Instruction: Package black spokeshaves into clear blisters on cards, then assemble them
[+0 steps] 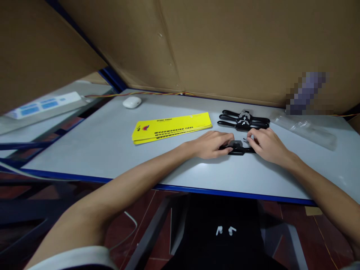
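Observation:
On the grey table lies a black spokeshave (238, 149) with a metal plate at its middle. My left hand (215, 144) is closed around its left handle, fingers near the plate. Over its right handle, my right hand (266, 144) pinches a small silver metal part (245, 140). Just behind my hands, several more black spokeshaves (244, 120) lie together, with silver parts at their centre. To the left is a stack of yellow cards (171, 127) printed "WOODWORKING TOOL".
A white rounded case (132, 102) sits at the back left of the table (84, 150). Clear plastic bags (306, 131) lie at the right. Cardboard panels (225, 48) stand behind, with a thin twisted wire along their base. A power strip (45, 106) is at far left.

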Tool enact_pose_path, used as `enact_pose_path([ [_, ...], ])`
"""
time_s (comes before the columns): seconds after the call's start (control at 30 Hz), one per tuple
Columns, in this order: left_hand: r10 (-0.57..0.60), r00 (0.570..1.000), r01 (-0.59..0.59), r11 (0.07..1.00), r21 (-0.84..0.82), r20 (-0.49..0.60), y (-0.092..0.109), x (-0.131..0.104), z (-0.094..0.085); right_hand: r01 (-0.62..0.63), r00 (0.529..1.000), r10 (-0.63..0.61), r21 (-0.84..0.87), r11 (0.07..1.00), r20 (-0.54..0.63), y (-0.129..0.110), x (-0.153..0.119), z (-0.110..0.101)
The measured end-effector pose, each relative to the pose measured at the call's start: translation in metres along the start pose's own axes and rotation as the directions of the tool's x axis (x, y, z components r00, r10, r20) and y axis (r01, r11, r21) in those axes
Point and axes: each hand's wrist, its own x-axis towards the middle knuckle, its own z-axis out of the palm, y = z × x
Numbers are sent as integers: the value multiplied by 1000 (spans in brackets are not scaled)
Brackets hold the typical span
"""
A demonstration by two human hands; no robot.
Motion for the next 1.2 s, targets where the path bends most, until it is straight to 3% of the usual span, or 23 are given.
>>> enact_pose_path([
  [0.1,61,997,-63,997,-40,-51,0,0,0,-34,998,33,-22,999,-49,1,1,-2],
  [0.23,146,980,-155,986,-54,-138,-2,1,2,-43,990,53,78,996,-131,-5,-1,-10],
  [0.4,248,929,-267,963,-33,-275,0,2,6,133,988,-115,186,974,-101,-22,-6,-9],
  [0.57,219,910,-250,967,-45,-351,3,0,6,287,952,-262,158,945,-157,-25,-6,-11],
  [0.63,194,919,-225,973,-53,-343,2,-1,5,237,961,-229,31,971,-158,-17,-5,-22],
  [0.7,174,931,-198,979,-43,-322,0,-2,4,76,977,-102,-139,987,-187,-4,-5,-37],
  [0.77,173,939,-183,983,-4,-297,-2,-2,3,-107,980,67,-207,972,-190,13,-5,-54],
  [0.87,212,949,-198,977,82,-232,-4,-2,3,-205,979,202,-139,969,-37,39,-8,-75],
  [0.97,246,957,-227,965,131,-153,-6,0,5,-246,960,248,-37,969,127,57,-10,-87],
  [1.2,246,964,-227,958,175,-97,-11,2,7,-298,862,287,-40,954,418,70,-6,-83],
])
